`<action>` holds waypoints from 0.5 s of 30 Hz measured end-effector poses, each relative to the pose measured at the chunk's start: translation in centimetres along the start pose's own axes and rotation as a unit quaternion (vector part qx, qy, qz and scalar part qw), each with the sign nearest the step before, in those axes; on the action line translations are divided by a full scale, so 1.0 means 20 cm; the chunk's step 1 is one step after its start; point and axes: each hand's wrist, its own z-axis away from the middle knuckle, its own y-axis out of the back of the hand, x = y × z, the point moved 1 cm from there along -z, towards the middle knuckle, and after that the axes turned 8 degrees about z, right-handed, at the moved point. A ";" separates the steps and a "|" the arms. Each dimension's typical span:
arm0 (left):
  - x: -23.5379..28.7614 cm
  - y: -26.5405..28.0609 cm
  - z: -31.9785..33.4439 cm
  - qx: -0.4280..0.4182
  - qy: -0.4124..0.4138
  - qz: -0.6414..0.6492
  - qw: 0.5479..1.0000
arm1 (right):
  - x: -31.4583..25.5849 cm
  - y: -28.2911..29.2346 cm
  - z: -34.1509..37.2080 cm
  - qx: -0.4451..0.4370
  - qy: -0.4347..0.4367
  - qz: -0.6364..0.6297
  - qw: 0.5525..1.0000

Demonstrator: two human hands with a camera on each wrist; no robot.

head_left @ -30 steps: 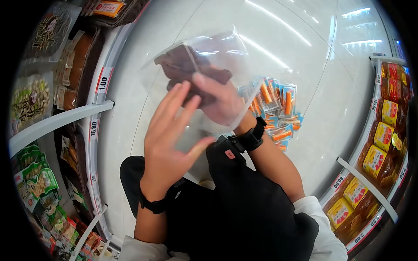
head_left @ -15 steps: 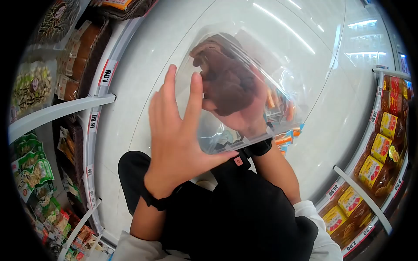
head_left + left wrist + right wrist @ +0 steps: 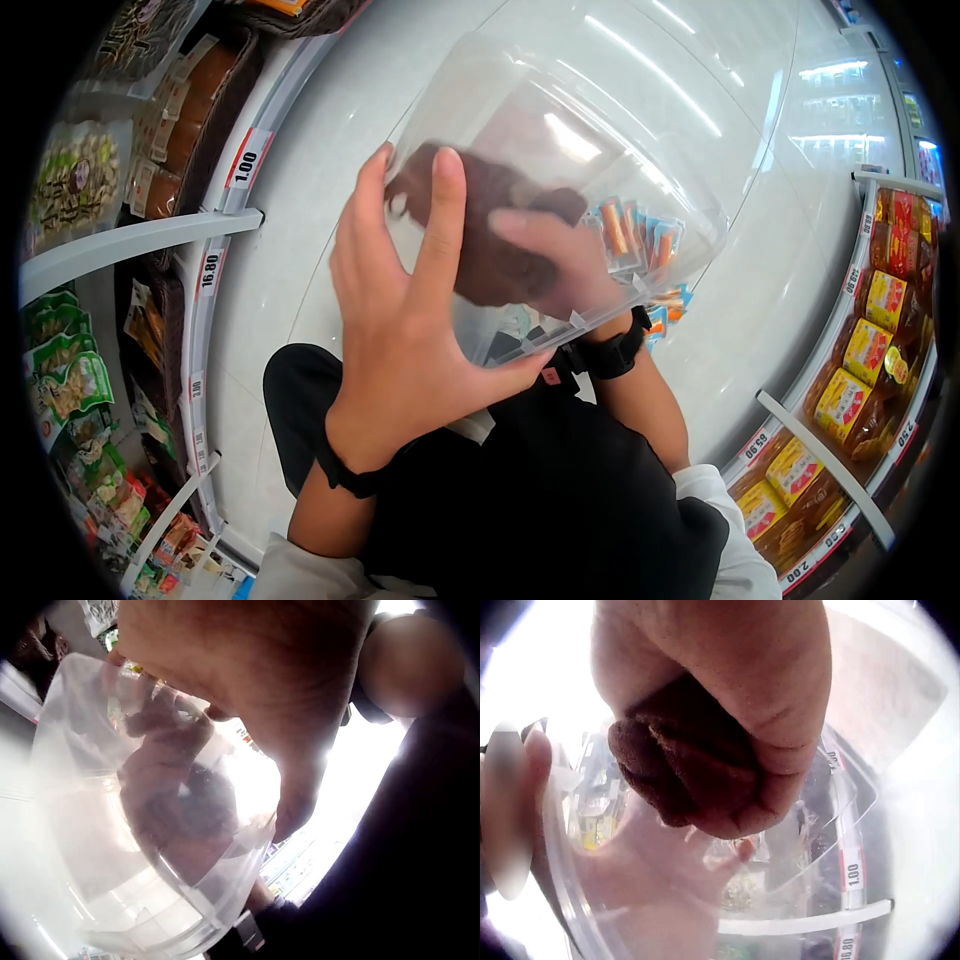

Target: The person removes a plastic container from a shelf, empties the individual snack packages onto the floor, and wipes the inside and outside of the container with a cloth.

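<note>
A clear plastic box (image 3: 660,170) is tilted in front of the person, its open side toward the body. My left hand (image 3: 385,320) holds it from outside, fingers spread along one wall and thumb at the rim. Inside the box, my right hand (image 3: 570,265) grips a bunched brown cloth (image 3: 490,255) that lies close to the wall near the left fingers. The right wrist view shows the same cloth (image 3: 690,761) crumpled under the curled right fingers. Through the clear wall (image 3: 82,787) in the left wrist view, the cloth and right hand appear blurred.
Several small packs with orange sticks (image 3: 660,240) lie on the pale tiled floor (image 3: 310,270) beyond the box. Shelves of packaged dried food (image 3: 75,370) curve along the left. On the right, shelves hold yellow-labelled packs (image 3: 845,400). White shelf bars (image 3: 150,240) jut toward the aisle.
The box has swung and tilted to the right, with its rim turned toward the body. The right hand has moved the brown cloth about inside it, lately down and toward the left fingers.
</note>
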 end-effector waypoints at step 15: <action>0.03 -0.01 0.02 -0.040 0.007 -0.080 0.996 | -0.01 -0.08 0.01 0.095 0.007 -0.223 0.970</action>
